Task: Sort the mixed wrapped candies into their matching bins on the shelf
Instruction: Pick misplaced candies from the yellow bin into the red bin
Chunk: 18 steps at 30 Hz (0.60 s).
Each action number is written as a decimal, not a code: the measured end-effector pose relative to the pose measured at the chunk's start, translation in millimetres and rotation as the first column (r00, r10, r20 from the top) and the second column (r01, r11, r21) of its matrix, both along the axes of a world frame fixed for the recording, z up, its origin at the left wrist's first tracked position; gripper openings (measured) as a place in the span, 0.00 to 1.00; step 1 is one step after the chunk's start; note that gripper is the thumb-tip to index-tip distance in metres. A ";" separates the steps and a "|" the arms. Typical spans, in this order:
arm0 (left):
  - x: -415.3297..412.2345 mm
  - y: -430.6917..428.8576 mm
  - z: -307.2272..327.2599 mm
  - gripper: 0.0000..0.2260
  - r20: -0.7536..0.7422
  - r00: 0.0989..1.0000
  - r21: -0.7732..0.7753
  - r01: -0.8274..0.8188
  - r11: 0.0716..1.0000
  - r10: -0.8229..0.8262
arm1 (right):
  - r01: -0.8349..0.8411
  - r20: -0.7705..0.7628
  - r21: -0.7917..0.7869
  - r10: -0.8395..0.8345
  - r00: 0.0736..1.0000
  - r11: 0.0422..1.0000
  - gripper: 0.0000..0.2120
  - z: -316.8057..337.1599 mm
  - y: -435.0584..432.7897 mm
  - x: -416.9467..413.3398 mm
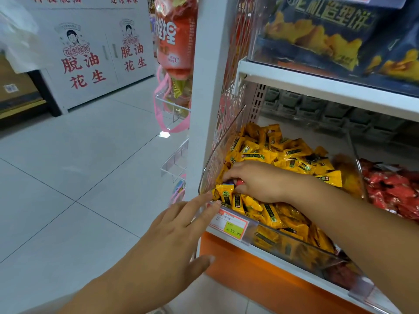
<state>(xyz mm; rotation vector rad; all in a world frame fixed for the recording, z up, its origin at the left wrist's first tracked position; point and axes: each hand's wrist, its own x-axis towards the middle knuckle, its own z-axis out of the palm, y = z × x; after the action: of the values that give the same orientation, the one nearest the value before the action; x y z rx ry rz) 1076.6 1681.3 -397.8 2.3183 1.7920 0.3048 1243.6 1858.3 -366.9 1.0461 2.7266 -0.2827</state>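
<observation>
Reaches the right hand [256, 182] into the front left corner of the clear plastic bin [221, 148] heaped with yellow wrapped candies [283, 155]. Curls that hand's fingers [229, 176] down over a small red wrapped candy [239, 182] and a small dark blue wrapped candy [227, 184] just beside it, both lying among the yellow pile, with the thumb tucked below them; grips the red one, as far as can be told.

Holds the left hand [179, 225] outside the bin with fingers straight and slightly spread, gripping nothing. Touches the bin's front lip with the fingertips, just above the orange-and-yellow price label [231, 225], thumb hanging apart underneath.

Shows a second clear bin of red wrapped candies [390, 189] just to the right of the yellow one, with a clear divider between. Carries both on a white shelf [317, 83] with an orange base panel [249, 275] under the front edge. Stacks dark blue snack bags [317, 35] behind clear plastic on the level above. Spreads pale grey floor tiles [79, 166] to the left, with a white cabinet printed with red characters [90, 53] well apart at the back.
</observation>
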 end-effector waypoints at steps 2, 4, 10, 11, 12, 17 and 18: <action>0.4 -0.1 -0.5 0.34 -0.002 1.000 0.002 -0.001 1.000 0.001 | 0.033 -0.031 0.002 -0.032 0.999 0.999 0.16 -3.5 -0.7 3.4; 1.1 1.4 -1.7 0.35 -0.017 1.000 0.044 0.004 0.999 -0.004 | 0.080 -0.158 -0.030 -0.084 0.984 0.996 0.12 -6.0 -2.1 10.1; 3.7 4.7 -2.3 0.29 0.067 0.997 0.157 -0.033 0.987 0.023 | 0.235 -0.498 -0.223 -0.318 0.807 0.946 0.08 20.0 -24.7 38.3; 7.0 7.7 0.0 0.27 0.095 0.995 0.194 -0.051 0.980 0.033 | 0.246 -0.526 -0.264 -0.353 0.773 0.933 0.07 25.1 -30.4 43.4; 11.5 11.4 3.1 0.26 0.126 0.991 0.223 -0.067 0.972 0.039 | 0.247 -0.553 -0.300 -0.380 0.742 0.921 0.06 30.1 -36.8 48.1; 42.9 30.4 29.4 0.25 0.353 0.933 0.231 -0.161 0.959 0.072 | 0.176 -0.622 -0.442 -0.441 0.647 0.880 0.06 39.7 -65.8 62.4; 48.3 34.1 32.0 0.24 0.395 0.916 0.216 -0.170 0.961 0.073 | 0.168 -0.628 -0.456 -0.449 0.636 0.874 0.06 40.0 -70.0 63.8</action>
<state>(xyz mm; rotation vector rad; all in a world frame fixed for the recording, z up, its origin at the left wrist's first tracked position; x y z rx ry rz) 1124.9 1715.4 -365.8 2.1006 1.7780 0.9822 1307.4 1788.3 -326.9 1.5418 2.8707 -1.5008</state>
